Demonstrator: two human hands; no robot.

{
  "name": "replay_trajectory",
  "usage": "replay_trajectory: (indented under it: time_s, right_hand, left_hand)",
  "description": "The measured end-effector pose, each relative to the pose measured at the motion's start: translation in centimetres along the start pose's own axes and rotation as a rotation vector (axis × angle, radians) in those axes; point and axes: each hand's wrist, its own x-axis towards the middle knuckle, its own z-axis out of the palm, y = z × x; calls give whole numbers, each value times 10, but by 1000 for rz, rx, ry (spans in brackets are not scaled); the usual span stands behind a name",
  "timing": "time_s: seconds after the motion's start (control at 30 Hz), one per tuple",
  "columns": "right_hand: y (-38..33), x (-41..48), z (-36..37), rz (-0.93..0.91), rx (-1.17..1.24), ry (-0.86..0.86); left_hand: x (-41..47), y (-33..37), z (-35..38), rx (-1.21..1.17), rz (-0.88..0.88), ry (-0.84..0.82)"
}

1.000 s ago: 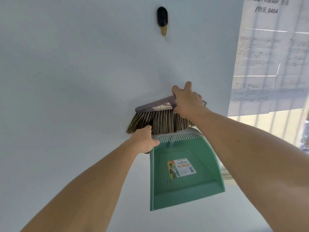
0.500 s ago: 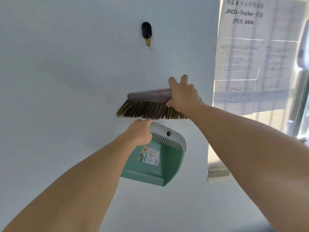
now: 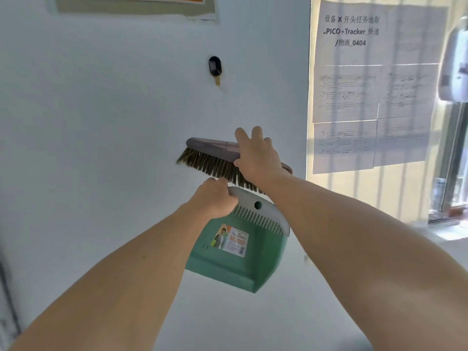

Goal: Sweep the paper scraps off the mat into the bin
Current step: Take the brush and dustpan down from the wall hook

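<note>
From my remote seat, the work sits in the middle of the frame, up against the pale wall [image 3: 101, 148]. The right hand [image 3: 255, 155] has its grip closed on the grey back of the brush [image 3: 210, 158], with the fingers draped over the top and the thumb tucked under the near edge. The bristles point down and to the left. Just beneath it, the left hand [image 3: 215, 198] has its grip clenched round the upper left corner of the green dustpan [image 3: 235, 262], on its grey toothed rim. The bristles meet that rim, or very nearly (I cannot tell which from this angle). The dustpan hangs tilted with its wide lip pointing down, and a printed label [image 3: 231, 240] shows on its face. Above the brush, in the upper middle, is a dark wall hook [image 3: 215, 68]. Printed sheets [image 3: 367, 84] fill the upper right, beside a bright window [image 3: 450, 173]. The lower edge of a poster [image 3: 134, 6] shows at the upper left.
</note>
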Motion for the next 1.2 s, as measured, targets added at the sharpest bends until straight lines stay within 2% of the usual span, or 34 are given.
replay_trajectory:
  time_s: [0.17, 0.27, 0.47, 0.6, 0.87, 1.0, 1.2]
  right_hand:
    - [4, -44, -14, -8, 48, 3]
    - [5, -72, -23, -16, 55, -15]
    - [14, -134, -48, 4, 42, -87]
    - [17, -180, -72, 39, 45, -140]
    - [16, -282, -110, 164, -21, -249]
    - [29, -333, -127, 255, -37, -265]
    - [65, -390, -139, 343, -62, -344]
  left_hand:
    - [-49, 4, 4, 55, -8, 55]
    - [-79, 4, 10, 111, -6, -16]
    - [-141, 13, 16, 122, -150, -195]
    - [-178, 25, 27, 71, -205, -161]
    - [-264, 58, 51, 117, -99, -151]
    - [-304, 69, 70, 123, -105, -240]
    - [-353, 101, 102, 177, -104, -244]
